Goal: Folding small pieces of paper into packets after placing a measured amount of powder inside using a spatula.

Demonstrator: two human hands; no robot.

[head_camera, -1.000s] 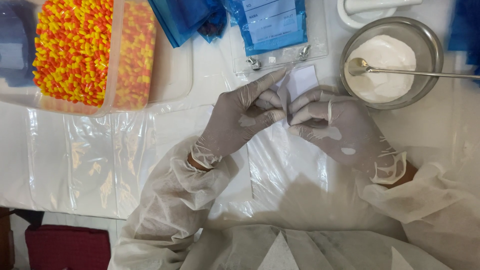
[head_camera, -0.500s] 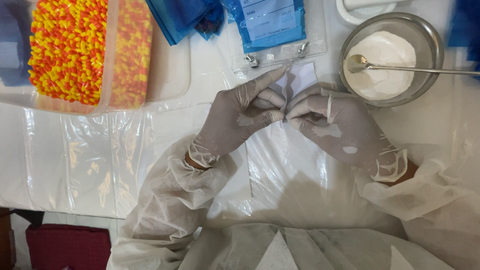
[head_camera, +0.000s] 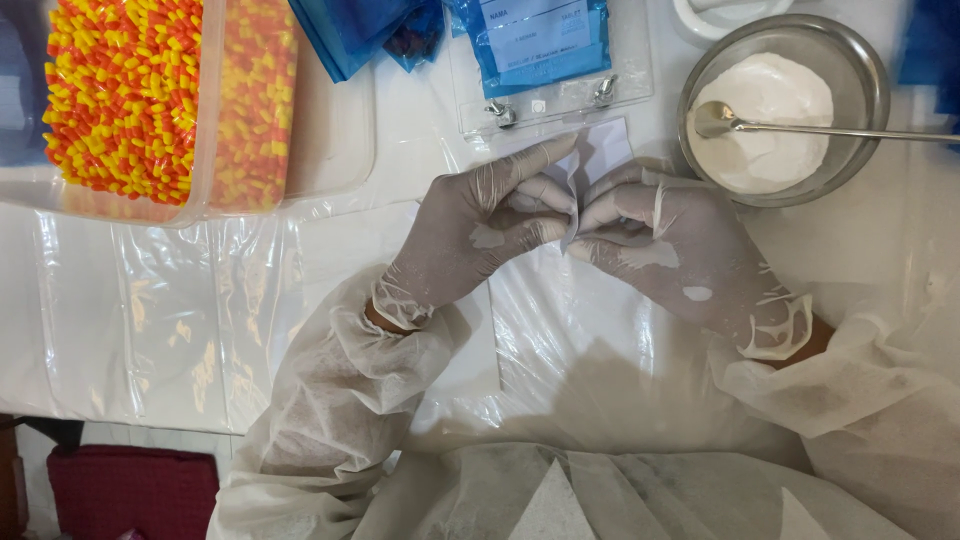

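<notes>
On the far left a clear plastic tub full of orange and yellow capsules sits on the white counter covered in clear plastic sheet, well away from the hands. Next comes the left hand in a thin whitish glove. Its thumb and fingers are pinched shut on the small white folded paper, which is held up just above the counter, right between both hands. The right hand, gloved too, is pinched shut on the other side of the same paper. To fold it well, I think both hands should keep the edges lined up and press the crease slowly, so the paper does not slip or tear. Just behind the paper lies a flat clear plastic holder with a blue card and metal clips, quite near the fingertips. On the right, a round metal bowl of white powder with a metal spoon stands close to the right hand, so a wide move could bump it. The most open room is near the body.
</notes>
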